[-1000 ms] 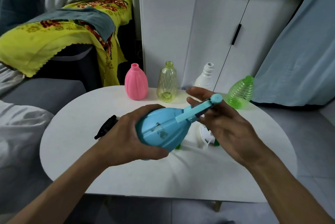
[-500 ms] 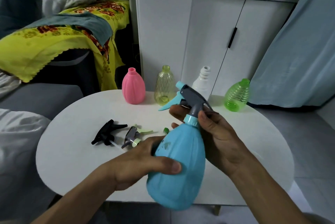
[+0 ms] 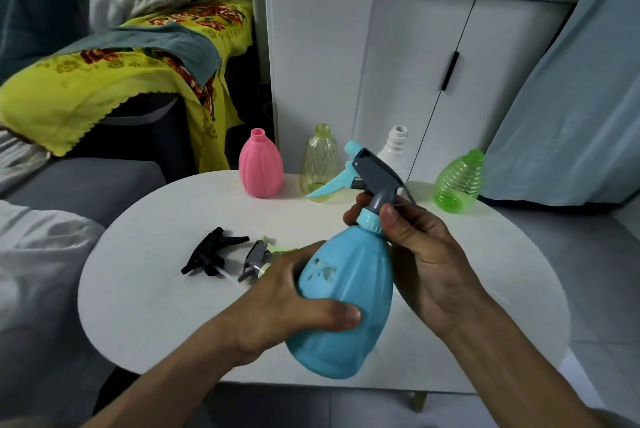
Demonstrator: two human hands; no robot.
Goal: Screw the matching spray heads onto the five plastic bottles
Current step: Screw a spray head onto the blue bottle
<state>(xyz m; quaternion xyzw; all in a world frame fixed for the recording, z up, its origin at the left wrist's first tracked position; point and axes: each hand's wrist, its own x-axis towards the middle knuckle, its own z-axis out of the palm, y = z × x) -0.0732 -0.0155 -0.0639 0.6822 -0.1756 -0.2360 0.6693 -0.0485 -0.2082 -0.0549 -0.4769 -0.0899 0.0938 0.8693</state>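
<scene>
Blue bottle (image 3: pixel 346 303) held above the near edge of the round white worktop (image 3: pixel 156 289), tilted slightly with the neck up and away. Left hand (image 3: pixel 287 303) wrapped around the lower body of the bottle, grip closed on it, thumb across the front face. Right hand (image 3: pixel 426 254) at the neck, grip pinching the light blue collar at the base of the grey-and-blue spray head (image 3: pixel 367 174); thumb on the near side of the collar, fingers behind it. Spray head seated on the bottle neck, nozzle and trigger pointing left. Whether fully threaded: cannot tell.

On the worktop, left of the held bottle: black spray head (image 3: pixel 211 252) lying on its side; just beside it, to the right, grey-and-green spray head (image 3: pixel 258 257), partly hidden by the left hand.

Along the far edge of the worktop, left to right, all uncapped: pink bottle (image 3: pixel 260 167) upright; yellow transparent bottle (image 3: pixel 320 160) upright; white bottle (image 3: pixel 394 150) upright, partly hidden behind the held spray head; green ribbed bottle (image 3: pixel 459 181) leaning, well apart from the others at the right.

Behind the worktop: white cabinet (image 3: pixel 415 81) with a black handle. At left: sofa with a yellow floral cloth (image 3: pixel 104 88).
</scene>
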